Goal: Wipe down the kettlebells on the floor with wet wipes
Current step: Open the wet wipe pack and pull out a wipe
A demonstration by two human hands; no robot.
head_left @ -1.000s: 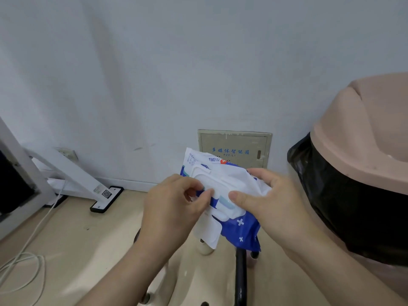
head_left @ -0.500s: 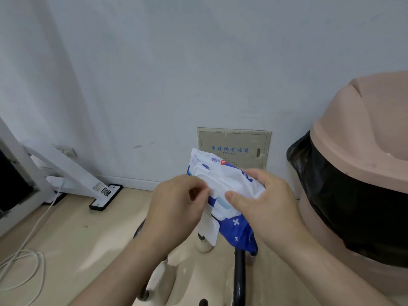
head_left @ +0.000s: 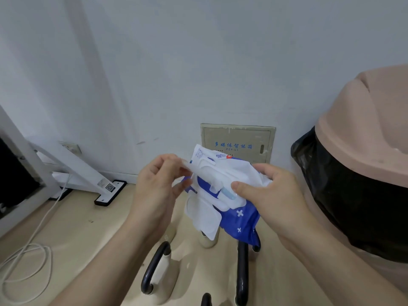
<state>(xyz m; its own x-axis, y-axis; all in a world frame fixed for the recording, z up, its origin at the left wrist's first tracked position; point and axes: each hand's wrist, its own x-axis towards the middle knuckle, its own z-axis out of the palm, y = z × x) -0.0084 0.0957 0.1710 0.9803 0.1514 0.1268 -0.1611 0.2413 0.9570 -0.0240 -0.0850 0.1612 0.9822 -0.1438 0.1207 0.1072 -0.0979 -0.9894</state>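
My right hand point(head_left: 262, 193) grips a blue-and-white pack of wet wipes point(head_left: 234, 208) in front of me, its white flap lid hanging open below. My left hand point(head_left: 159, 186) pinches the corner of a white wipe point(head_left: 187, 165) that sticks out of the pack's opening. Below the pack, on the floor, stand beige kettlebells with black handles: one point(head_left: 157, 270) under my left forearm, and another black handle point(head_left: 242, 270) under the pack. Their bodies are partly hidden by my arms and the pack.
A pink bin with a black liner point(head_left: 353, 184) stands close at the right. A beige wall box point(head_left: 237, 142) is set low in the wall. A white stand leg point(head_left: 72, 171) and a white cable point(head_left: 28, 257) lie on the floor at left.
My left hand has risen and pulled away to the left, drawing a wipe out of the pack's opening. The pack has stayed in my right hand.
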